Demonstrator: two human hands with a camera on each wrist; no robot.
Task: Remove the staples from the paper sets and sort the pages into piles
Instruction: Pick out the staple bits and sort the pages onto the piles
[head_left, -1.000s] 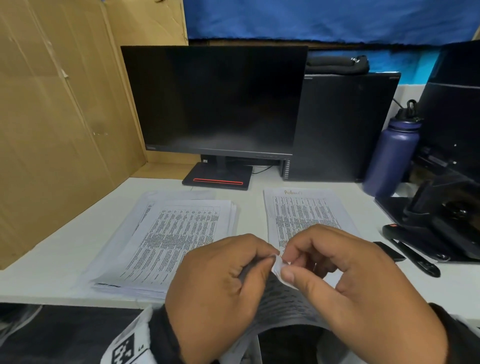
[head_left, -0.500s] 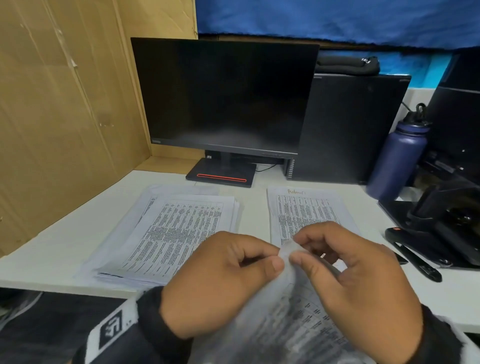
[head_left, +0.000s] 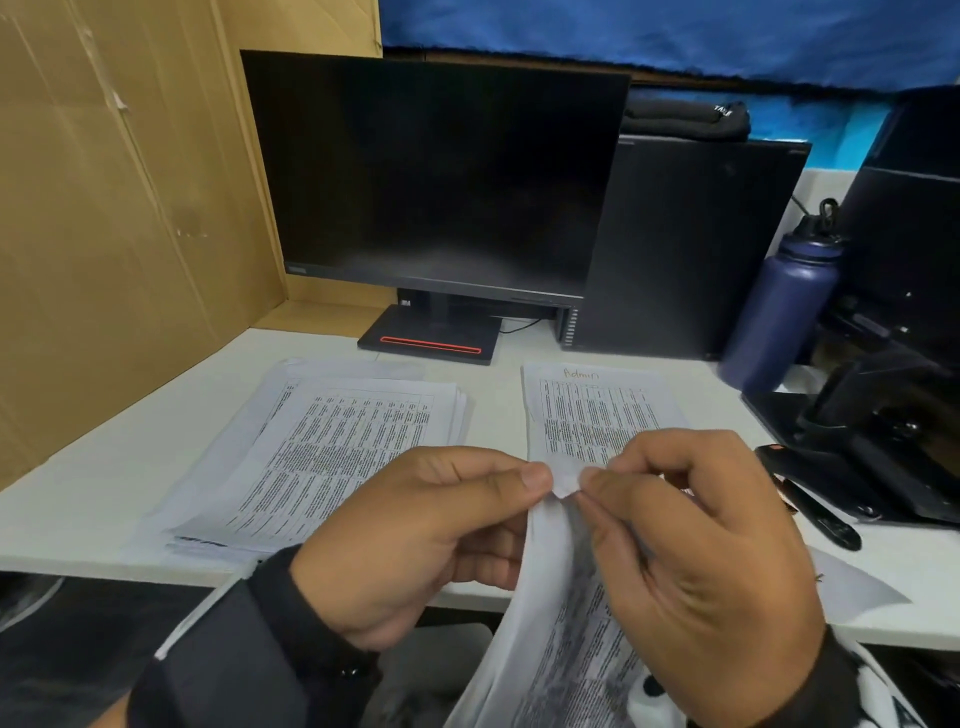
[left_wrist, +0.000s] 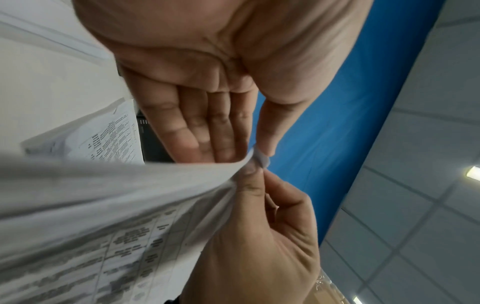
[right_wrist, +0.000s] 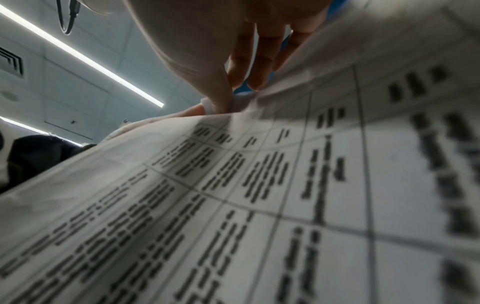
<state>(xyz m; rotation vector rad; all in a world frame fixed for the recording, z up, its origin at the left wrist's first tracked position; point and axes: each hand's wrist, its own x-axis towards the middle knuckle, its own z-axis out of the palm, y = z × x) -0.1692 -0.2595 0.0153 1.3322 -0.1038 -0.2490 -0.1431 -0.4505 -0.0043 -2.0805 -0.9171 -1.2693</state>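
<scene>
Both hands, the left hand (head_left: 415, 540) and right hand (head_left: 706, 561), pinch one corner of a held paper set (head_left: 561, 649), white with printed tables, above the worktop (head_left: 78, 499) edge. Two paper piles lie beyond: left pile (head_left: 332, 452), right pile (head_left: 587, 410).

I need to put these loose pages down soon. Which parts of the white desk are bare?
Bare desk lies left of the thick pile, toward the cardboard wall, and in the strip between that pile and the "Admin" pile. The right side is crowded: bottle, black pen, dark equipment.
</scene>
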